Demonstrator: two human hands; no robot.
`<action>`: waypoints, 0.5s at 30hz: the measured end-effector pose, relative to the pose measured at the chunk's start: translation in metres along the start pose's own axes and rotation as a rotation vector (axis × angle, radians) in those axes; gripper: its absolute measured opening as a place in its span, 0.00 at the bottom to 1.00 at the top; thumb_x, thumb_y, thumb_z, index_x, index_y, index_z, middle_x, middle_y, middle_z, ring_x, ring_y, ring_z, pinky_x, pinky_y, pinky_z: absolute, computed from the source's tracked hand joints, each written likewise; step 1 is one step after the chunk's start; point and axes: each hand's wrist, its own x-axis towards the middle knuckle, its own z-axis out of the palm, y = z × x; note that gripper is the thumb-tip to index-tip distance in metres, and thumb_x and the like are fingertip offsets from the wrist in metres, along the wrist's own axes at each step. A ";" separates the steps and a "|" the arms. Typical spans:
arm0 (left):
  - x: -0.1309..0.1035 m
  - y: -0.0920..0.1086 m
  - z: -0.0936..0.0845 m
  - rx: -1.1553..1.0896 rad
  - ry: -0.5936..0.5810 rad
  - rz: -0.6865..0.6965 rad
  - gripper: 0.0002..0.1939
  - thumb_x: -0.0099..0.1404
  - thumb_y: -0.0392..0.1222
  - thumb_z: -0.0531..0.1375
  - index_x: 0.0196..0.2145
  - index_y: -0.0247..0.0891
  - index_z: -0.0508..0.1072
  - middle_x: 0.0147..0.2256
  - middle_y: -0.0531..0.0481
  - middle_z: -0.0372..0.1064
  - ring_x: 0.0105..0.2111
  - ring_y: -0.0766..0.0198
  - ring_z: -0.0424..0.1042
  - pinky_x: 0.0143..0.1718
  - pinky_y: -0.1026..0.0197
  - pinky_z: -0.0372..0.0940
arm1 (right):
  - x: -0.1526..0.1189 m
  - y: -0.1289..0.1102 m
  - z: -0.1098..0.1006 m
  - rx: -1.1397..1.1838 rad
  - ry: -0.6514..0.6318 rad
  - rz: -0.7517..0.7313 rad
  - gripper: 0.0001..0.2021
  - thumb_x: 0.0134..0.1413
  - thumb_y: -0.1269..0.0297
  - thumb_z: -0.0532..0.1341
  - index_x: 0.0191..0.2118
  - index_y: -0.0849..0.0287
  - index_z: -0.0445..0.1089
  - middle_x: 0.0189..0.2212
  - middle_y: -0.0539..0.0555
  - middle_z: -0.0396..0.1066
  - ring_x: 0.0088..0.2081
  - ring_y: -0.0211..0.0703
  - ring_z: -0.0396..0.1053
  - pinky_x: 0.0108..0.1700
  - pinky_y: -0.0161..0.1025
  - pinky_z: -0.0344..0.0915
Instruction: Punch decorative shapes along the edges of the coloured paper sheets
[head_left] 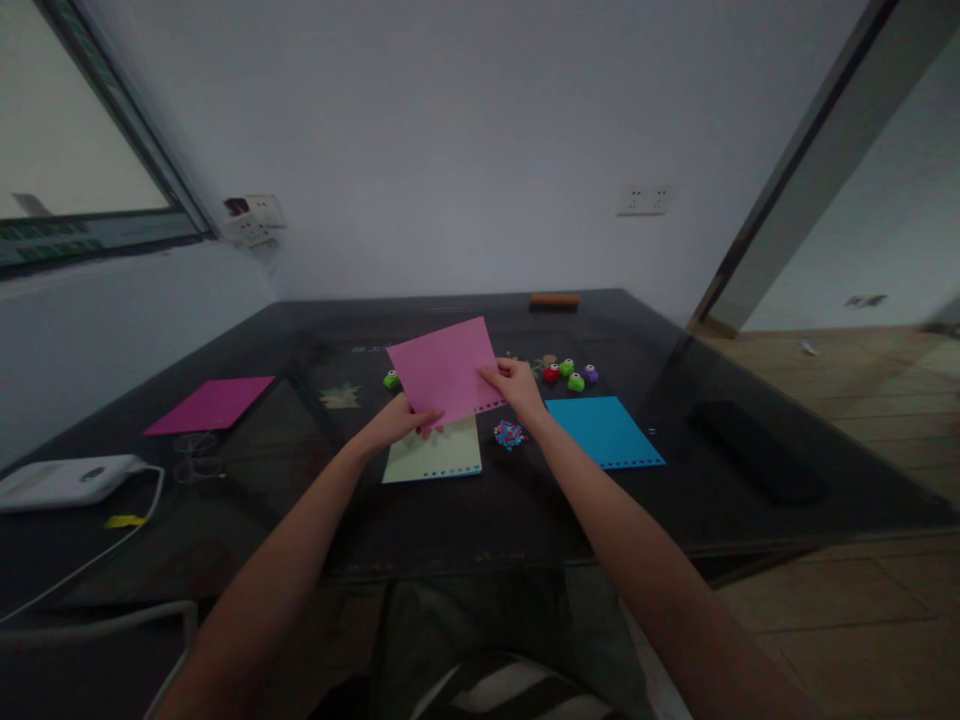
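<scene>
A pink sheet of paper [444,368] with a row of punched holes along its lower edge is held up in front of me, tilted. My left hand [403,420] pinches its lower left corner, thumb on the near face. At the right edge my right hand [517,385] grips it the same way. Below the pink sheet lies a pale yellow-green sheet [442,455], also punched along its near edge and partly covered. A small heap of pink and blue bits [509,434] sits just right of it, too small to name. Farther right is a blue punched sheet [606,430].
Several small round figures with eyes [575,382] stand behind the blue sheet; a green one [391,379] is at left. A magenta sheet [214,404], eyeglasses [199,460], a white corded device [67,482], a black case [754,450] and a brown cylinder [555,299] also lie on the dark table [285,540].
</scene>
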 end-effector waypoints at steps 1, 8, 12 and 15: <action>0.000 0.000 0.000 -0.002 0.002 0.003 0.14 0.54 0.48 0.61 0.25 0.31 0.72 0.19 0.47 0.68 0.18 0.67 0.62 0.21 0.64 0.57 | 0.000 0.000 0.000 -0.007 -0.008 0.003 0.16 0.42 0.52 0.63 0.32 0.61 0.72 0.29 0.55 0.73 0.28 0.41 0.67 0.29 0.37 0.63; 0.002 -0.006 -0.007 0.021 0.051 0.019 0.16 0.56 0.49 0.60 0.24 0.31 0.72 0.20 0.46 0.67 0.19 0.67 0.62 0.22 0.63 0.57 | 0.002 0.003 -0.001 -0.018 -0.061 -0.029 0.13 0.42 0.55 0.64 0.28 0.61 0.71 0.28 0.54 0.73 0.28 0.40 0.67 0.32 0.37 0.63; 0.003 -0.009 -0.009 0.018 0.058 0.012 0.16 0.56 0.49 0.59 0.25 0.30 0.72 0.21 0.46 0.68 0.19 0.67 0.62 0.22 0.64 0.57 | 0.004 0.005 -0.003 -0.044 -0.056 -0.032 0.10 0.43 0.58 0.63 0.27 0.61 0.71 0.26 0.53 0.72 0.28 0.39 0.67 0.32 0.37 0.62; 0.005 -0.012 -0.008 0.025 0.047 0.006 0.16 0.56 0.49 0.60 0.26 0.30 0.72 0.21 0.46 0.68 0.20 0.67 0.63 0.22 0.65 0.57 | 0.005 0.008 -0.003 -0.042 -0.057 -0.031 0.09 0.43 0.59 0.63 0.27 0.61 0.71 0.26 0.53 0.72 0.28 0.39 0.67 0.32 0.37 0.62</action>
